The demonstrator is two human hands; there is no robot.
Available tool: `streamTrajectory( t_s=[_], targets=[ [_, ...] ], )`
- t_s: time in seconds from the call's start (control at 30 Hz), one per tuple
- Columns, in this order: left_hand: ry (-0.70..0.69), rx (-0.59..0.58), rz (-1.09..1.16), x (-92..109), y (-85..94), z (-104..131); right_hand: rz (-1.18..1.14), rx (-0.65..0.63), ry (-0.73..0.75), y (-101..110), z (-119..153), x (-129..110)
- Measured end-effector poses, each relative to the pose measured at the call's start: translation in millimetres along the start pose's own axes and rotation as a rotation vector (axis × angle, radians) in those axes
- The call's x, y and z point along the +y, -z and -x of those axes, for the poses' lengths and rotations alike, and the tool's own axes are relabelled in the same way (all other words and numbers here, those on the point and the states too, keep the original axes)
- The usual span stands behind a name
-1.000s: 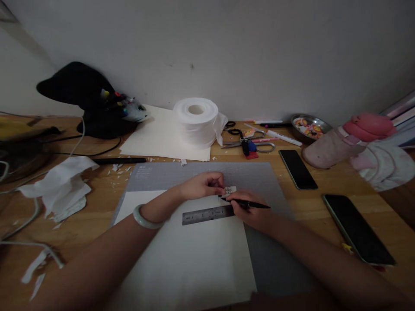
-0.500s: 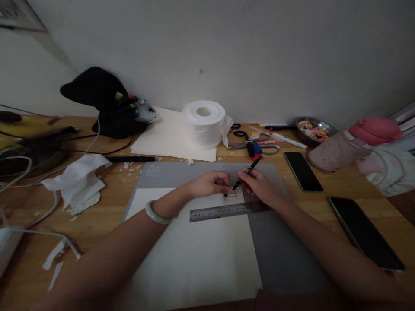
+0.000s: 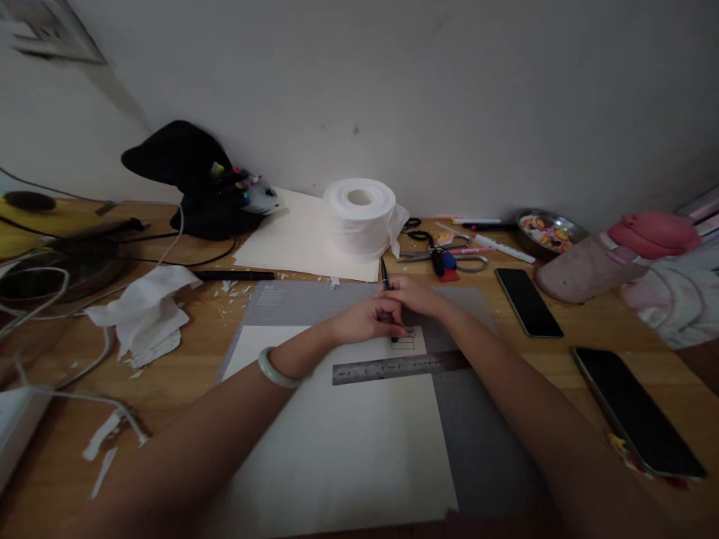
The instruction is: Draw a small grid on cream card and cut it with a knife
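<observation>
White paper [image 3: 337,442] lies on a grey mat [image 3: 477,419], with a small line drawing [image 3: 405,344] near its top right. My left hand [image 3: 368,320] rests by the drawing, fingers pinched on something small and dark that I cannot make out. Just behind it, my right hand [image 3: 413,296] is closed on a black pen [image 3: 385,275], which points up and away; its lower part is hidden. The two hands touch or overlap. A metal ruler [image 3: 387,368] lies across the paper in front of them.
A white paper roll [image 3: 359,217] stands on cream sheets [image 3: 281,239] behind the mat. To the right are scissors and keys [image 3: 443,258], a metal bowl [image 3: 550,232], a pink-lidded bottle [image 3: 595,262] and two phones [image 3: 528,302]. Crumpled tissue [image 3: 146,311] and cables lie left.
My right hand has moved left, against my left hand, and the pen has swung from leaning right to nearly upright. The view has shifted slightly.
</observation>
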State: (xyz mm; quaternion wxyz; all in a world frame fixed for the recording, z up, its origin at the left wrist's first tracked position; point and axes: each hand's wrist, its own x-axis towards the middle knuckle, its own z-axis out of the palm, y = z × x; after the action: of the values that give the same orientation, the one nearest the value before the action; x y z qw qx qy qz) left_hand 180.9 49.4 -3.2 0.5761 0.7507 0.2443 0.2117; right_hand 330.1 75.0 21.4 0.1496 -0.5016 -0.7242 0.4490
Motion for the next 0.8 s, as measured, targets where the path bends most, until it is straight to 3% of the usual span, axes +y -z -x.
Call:
streamTrajectory(
  t_s=[0.47, 0.8],
  targets=[
    [-0.107, -0.012, 0.011, -4.1, 0.1, 0.0, -0.021, -0.044, -0.020, -4.6, -2.3, 17.4],
    [-0.078, -0.027, 0.023, -4.0, 0.1, 1.7, 0.001, -0.068, 0.053, -8.8, -4.9, 24.4]
  ],
)
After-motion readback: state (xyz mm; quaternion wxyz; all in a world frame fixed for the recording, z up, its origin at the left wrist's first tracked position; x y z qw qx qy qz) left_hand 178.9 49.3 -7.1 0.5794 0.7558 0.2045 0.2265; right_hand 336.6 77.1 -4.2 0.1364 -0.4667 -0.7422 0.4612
